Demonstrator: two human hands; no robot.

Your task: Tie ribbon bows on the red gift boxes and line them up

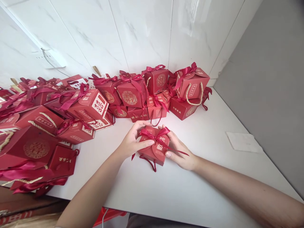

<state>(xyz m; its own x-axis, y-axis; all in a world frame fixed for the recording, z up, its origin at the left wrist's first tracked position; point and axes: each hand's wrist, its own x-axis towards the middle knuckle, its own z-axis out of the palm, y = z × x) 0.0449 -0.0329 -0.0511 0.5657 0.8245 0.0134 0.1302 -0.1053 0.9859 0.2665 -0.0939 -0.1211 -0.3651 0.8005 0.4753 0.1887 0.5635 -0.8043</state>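
A small red gift box (152,152) with gold lettering sits before me at the middle of the white table. Dark red ribbon is tied in a bow (155,136) across its top, and a twisted red cord handle (148,162) hangs at its near side. My left hand (139,139) grips the box from the left, its thumb lying on the lid beside the bow. From the right, my right hand (179,148) holds the side, thumb near the front corner and fingers behind. The box's far side is hidden.
Many similar red boxes are heaped along the left (36,148). More are stacked by the marbled wall (142,31), ending with a stacked pair (193,85) at the back right. A flat white piece (243,142) lies near the grey panel (268,79). The white table (204,193) has its edge nearby.
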